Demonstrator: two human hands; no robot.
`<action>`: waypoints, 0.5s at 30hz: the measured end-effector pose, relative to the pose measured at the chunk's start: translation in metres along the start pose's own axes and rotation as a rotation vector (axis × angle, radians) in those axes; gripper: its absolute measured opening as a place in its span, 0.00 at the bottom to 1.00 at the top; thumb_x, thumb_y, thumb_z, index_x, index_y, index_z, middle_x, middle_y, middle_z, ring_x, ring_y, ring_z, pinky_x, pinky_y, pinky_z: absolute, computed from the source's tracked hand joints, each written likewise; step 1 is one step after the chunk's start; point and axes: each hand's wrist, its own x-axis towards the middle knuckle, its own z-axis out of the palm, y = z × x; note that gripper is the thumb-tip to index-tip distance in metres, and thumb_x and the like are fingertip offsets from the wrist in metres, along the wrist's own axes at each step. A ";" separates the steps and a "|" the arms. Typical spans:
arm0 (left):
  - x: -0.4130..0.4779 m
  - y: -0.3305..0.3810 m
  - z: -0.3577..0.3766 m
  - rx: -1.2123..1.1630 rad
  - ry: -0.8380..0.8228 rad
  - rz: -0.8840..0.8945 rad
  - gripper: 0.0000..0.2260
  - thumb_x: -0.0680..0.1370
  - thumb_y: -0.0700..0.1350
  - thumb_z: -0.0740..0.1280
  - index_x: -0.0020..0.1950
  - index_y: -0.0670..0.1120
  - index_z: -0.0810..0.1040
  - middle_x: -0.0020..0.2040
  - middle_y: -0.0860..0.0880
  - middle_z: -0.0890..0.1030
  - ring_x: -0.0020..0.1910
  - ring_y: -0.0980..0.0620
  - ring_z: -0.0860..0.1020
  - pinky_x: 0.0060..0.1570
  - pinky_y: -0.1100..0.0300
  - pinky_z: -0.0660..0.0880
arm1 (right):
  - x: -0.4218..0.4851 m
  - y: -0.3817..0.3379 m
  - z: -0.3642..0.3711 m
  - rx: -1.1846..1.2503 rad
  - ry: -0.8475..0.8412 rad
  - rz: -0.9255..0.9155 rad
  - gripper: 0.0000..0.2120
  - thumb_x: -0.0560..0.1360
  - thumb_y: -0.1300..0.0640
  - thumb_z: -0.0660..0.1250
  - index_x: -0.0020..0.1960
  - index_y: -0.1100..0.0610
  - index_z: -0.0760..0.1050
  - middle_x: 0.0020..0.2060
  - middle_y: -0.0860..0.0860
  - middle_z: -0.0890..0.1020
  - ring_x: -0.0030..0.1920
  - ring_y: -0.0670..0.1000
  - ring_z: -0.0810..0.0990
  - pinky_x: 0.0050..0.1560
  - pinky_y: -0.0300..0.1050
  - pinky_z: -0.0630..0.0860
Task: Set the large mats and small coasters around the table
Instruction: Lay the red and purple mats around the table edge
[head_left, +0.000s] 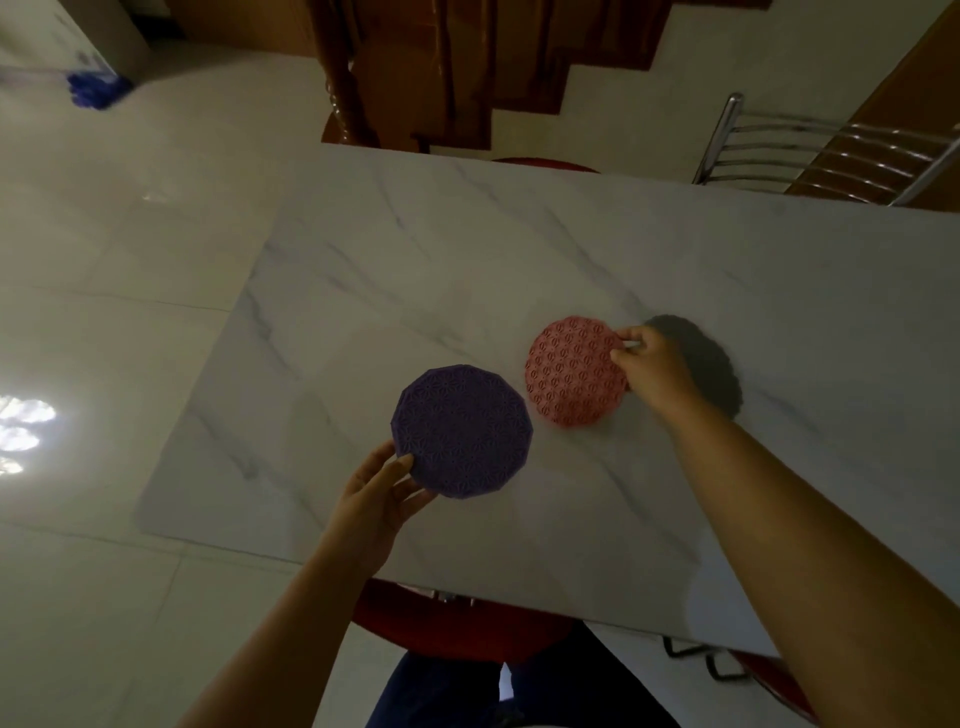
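A purple patterned round mat (462, 431) hangs just above the white marble table (467, 249); my left hand (382, 499) pinches its near left edge between thumb and fingers. To its right is a pink round mat (571, 371), held at its right rim by the fingertips of my right hand (652, 364). A dark grey round mat (701, 364) lies on the table behind my right hand, which hides part of it.
A metal-backed chair (831, 156) stands at the far right of the table. A red stool (452, 618) sits under the near edge, another red seat (545, 163) at the far edge. Wooden stairs (467, 67) rise beyond. A blue mop (96, 88) lies on the floor.
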 end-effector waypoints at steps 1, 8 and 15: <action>0.000 0.002 0.002 0.003 0.000 -0.002 0.15 0.73 0.40 0.65 0.60 0.44 0.77 0.51 0.45 0.85 0.45 0.46 0.84 0.42 0.55 0.82 | -0.006 -0.005 -0.010 0.050 0.034 -0.030 0.12 0.76 0.61 0.64 0.59 0.57 0.74 0.55 0.55 0.80 0.50 0.52 0.78 0.45 0.43 0.77; 0.000 0.013 0.024 0.005 -0.035 -0.005 0.15 0.72 0.40 0.66 0.59 0.44 0.77 0.49 0.46 0.86 0.44 0.46 0.84 0.39 0.55 0.82 | -0.080 -0.035 -0.051 0.467 0.160 -0.111 0.10 0.73 0.59 0.67 0.54 0.51 0.78 0.47 0.50 0.83 0.47 0.50 0.82 0.46 0.46 0.78; -0.014 0.008 0.045 0.064 -0.196 -0.034 0.16 0.73 0.40 0.66 0.61 0.43 0.77 0.53 0.44 0.85 0.47 0.45 0.84 0.43 0.54 0.82 | -0.140 -0.023 -0.002 0.588 0.003 0.014 0.09 0.75 0.66 0.64 0.50 0.55 0.78 0.39 0.48 0.83 0.37 0.44 0.82 0.37 0.38 0.78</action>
